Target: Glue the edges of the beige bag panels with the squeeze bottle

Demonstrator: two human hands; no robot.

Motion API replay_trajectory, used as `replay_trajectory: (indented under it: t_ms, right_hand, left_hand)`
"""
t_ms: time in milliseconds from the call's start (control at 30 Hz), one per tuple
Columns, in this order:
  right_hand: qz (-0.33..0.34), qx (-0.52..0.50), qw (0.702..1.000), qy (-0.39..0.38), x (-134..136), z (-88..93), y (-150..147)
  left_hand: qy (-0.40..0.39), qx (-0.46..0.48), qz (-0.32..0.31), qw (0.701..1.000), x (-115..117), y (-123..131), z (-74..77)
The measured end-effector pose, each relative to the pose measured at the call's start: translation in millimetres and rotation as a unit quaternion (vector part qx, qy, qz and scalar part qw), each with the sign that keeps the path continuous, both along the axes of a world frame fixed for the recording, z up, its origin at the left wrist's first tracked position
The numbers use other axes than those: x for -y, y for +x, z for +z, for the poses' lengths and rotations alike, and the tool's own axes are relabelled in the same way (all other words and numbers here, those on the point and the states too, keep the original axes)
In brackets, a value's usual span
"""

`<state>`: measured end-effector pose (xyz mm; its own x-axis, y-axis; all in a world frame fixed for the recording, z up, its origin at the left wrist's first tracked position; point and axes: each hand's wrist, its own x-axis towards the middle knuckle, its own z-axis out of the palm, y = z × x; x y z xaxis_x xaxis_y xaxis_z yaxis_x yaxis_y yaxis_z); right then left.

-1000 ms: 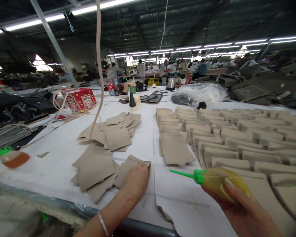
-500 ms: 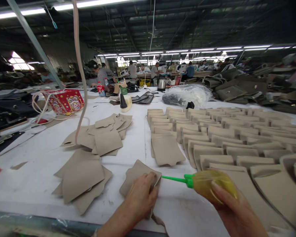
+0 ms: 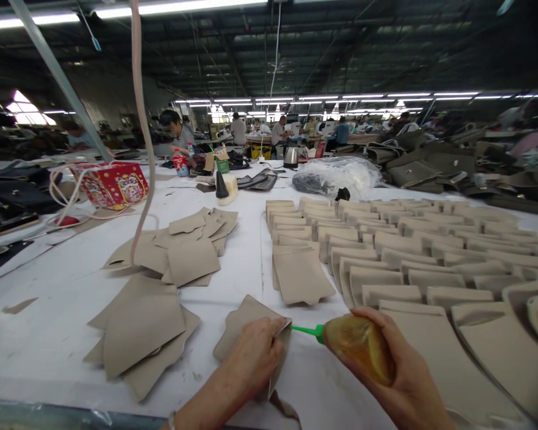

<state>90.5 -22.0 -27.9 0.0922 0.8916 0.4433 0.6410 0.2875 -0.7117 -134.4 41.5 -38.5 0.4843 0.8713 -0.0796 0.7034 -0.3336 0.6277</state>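
Observation:
My left hand (image 3: 256,351) grips a taupe leather-like piece (image 3: 237,319) by its right edge, fingers closed over the raised edge. Part of that piece is hidden under the hand, and a narrow strip (image 3: 287,409) hangs below it. In my right hand (image 3: 399,364) is a squeeze bottle (image 3: 358,343) of amber liquid, held on its side. Its thin green nozzle (image 3: 305,329) points left, the tip at or very near the edge of the piece beside my left fingertips. Whether liquid is coming out cannot be seen.
Overlapping stacks of taupe pieces (image 3: 143,334) lie on the left. Rows of folded taupe pieces (image 3: 381,269) cover the right side. A pinkish hose (image 3: 141,119) hangs down at the left, near a red patterned box (image 3: 116,185). Farther back are a plastic-wrapped bundle (image 3: 336,178), a kettle (image 3: 291,157) and seated people.
My right hand has brought the bottle left, its nozzle closer to the piece, and its fingers now wrap further round the bottle. My left hand keeps its hold on the piece.

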Motion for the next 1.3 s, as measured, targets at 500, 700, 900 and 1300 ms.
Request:
replay_trajectory:
  t_ms: [500, 700, 900, 1300]
  right_hand:
    - [0.015, 0.064, 0.998, 0.015, -3, -0.4, 1]
    - [0.023, 0.048, 0.998, -0.023, -4, -2.8, 4]
    - [0.002, 0.026, 0.999, -0.024, -4, -6.8, 6]
    - [0.018, -0.007, 0.998, -0.055, -3, -11.7, 11]
  left_hand:
    - [0.018, -0.042, 0.002, 0.999, 3, 2, 2.4]
    - [0.028, -0.057, -0.002, 0.998, 5, 3, 2.4]
    - [0.019, -0.056, 0.005, 0.998, 5, 3, 4.3]
    - [0.002, -0.049, 0.0, 0.999, 5, 3, 7.0]
